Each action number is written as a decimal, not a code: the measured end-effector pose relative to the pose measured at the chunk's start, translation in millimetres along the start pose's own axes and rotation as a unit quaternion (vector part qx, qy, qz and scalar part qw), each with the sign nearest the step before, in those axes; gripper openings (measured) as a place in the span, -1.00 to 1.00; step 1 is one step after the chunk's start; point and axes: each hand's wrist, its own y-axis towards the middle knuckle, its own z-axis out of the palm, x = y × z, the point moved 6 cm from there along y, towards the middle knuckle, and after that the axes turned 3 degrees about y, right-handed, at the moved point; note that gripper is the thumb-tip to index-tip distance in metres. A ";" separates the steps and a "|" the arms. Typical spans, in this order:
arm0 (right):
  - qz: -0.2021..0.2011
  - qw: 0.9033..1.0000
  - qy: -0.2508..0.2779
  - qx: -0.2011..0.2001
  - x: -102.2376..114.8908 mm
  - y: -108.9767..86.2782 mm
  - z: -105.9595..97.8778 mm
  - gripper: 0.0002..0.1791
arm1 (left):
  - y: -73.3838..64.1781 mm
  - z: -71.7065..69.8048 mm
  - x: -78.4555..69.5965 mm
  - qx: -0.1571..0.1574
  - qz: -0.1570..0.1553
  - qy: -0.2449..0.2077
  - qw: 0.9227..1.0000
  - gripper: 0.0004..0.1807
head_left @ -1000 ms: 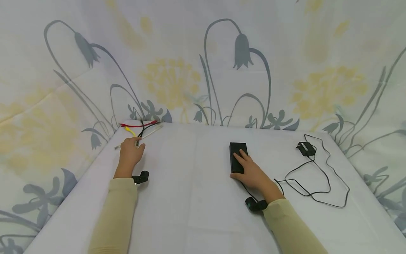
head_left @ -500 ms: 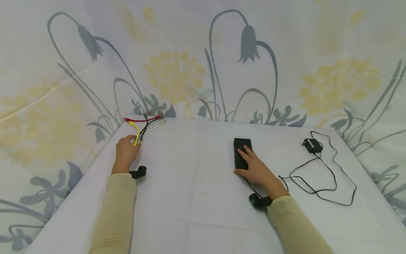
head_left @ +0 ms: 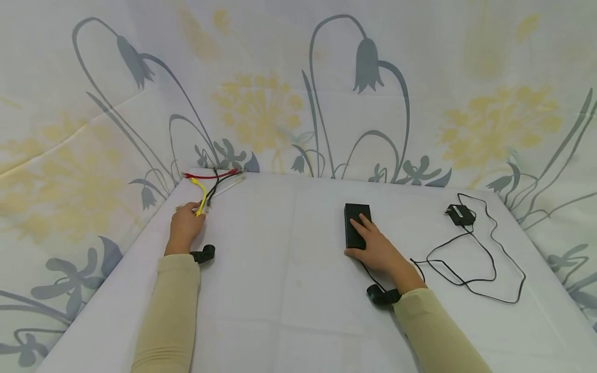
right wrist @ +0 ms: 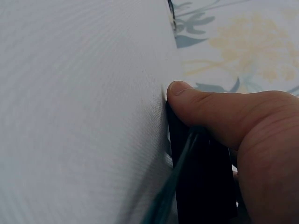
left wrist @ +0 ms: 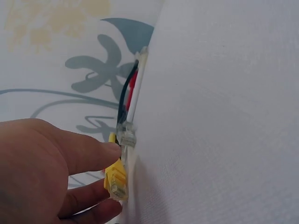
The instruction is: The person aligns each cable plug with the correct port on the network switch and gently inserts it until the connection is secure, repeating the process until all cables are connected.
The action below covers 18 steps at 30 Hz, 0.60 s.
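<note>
At the far left of the table, my left hand [head_left: 185,228] pinches the plug end of a yellow network cable [left wrist: 116,179] between thumb and fingers. Its clear plug faces the left wrist camera. Other short cables lie bunched just beyond: a red cable [head_left: 212,176], a black cable [head_left: 216,185] and a white cable [head_left: 229,185]. My right hand [head_left: 375,253] rests on a flat black box [head_left: 352,225], fingers spread over its top and thumb along its near end. A thin cord runs from that end under the hand.
A black power adapter [head_left: 460,214] lies right of the box, its thin cord looped loosely over the white table [head_left: 298,290]. Flowered cloth [head_left: 270,119] stands along the back and sides.
The yellow cable's near end is now up between my left fingers, and that hand has drawn back slightly. My right hand stays on the box. The head view has shifted a little.
</note>
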 end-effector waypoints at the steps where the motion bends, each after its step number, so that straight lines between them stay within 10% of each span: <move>1: 0.000 1.000 0.002 0.000 0.0 -0.4 0.1 -0.06 | 0.3 0.3 -0.1 -0.001 0.001 0.002 1.000 -0.48; 18: 0.000 1.000 0.003 -0.004 -1.3 -0.3 0.7 -0.07 | 6.6 5.9 -1.2 0.068 0.011 0.022 0.997 -0.43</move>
